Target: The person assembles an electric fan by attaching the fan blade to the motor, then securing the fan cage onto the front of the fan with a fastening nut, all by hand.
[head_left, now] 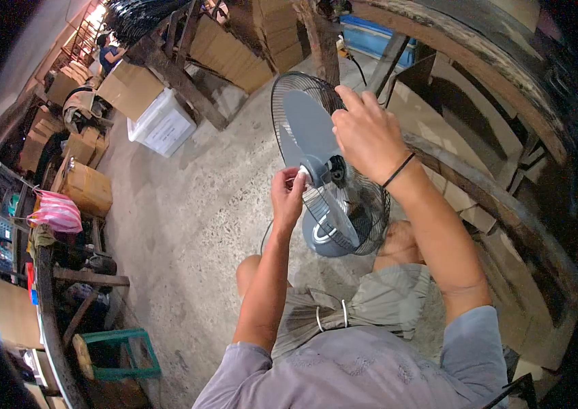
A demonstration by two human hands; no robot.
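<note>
A grey electric fan stands on the floor between my bent knees, its front uncovered and its blades facing left. Behind the blades sits a black wire grille. My left hand is closed at the centre of the blades, thumb and fingers pinching a small white piece at the hub. Over the right side of the grille is my right hand, a black band on its wrist. Its fingers are loosely bent and apart, overlapping the grille rim in this view.
A white plastic box with a cardboard box on top stands ahead on the left. Wooden beams and cardboard run along the right. A green frame-like stool and a pink striped bag are left. A person is far back.
</note>
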